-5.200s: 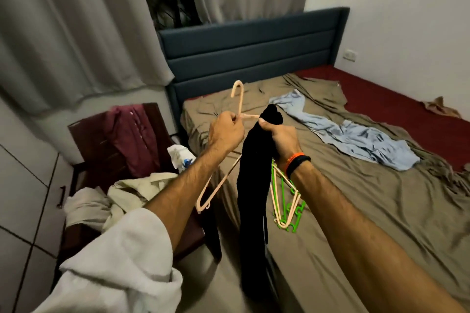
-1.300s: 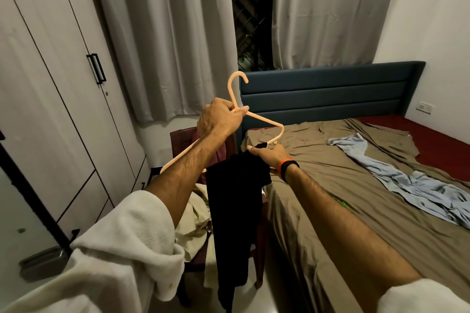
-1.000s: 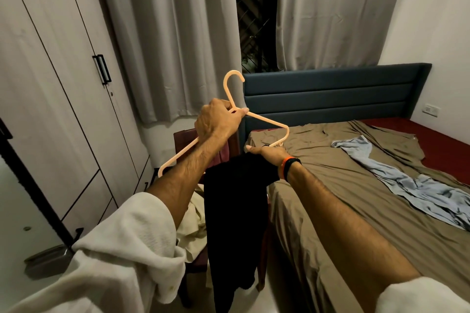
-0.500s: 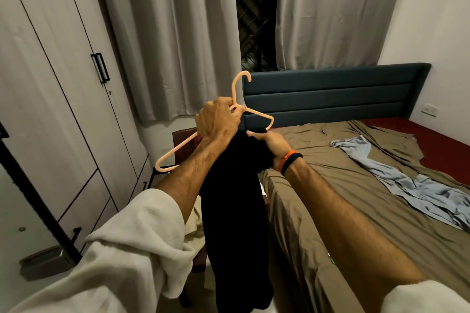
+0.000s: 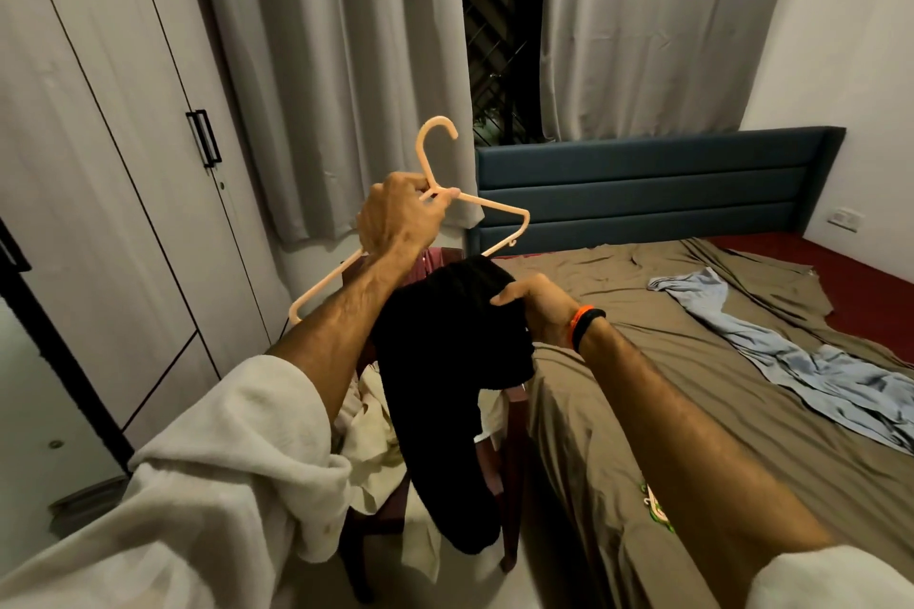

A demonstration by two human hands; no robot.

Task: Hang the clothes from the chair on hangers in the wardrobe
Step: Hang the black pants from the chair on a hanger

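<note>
Garment [image 5: 445, 361] dropped below hanger [image 5: 475, 203].

— What sort of place is this looking like?
— A home bedroom: a rumpled olive-brown bedsheet [image 5: 692, 361] is lying below a padded dark-blue headboard [image 5: 653, 183], pale grey curtains [image 5: 341, 64] are hanging beside a white panelled wardrobe [image 5: 99, 163].

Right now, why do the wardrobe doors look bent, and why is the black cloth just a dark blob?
Head view: the wide-angle lens bows the wardrobe edges and curtains. Head view: dim indoor light swallows the folds of the black garment, while the peach hanger stays crisp. Head view: the near sleeve looks soft and oversized.
</note>
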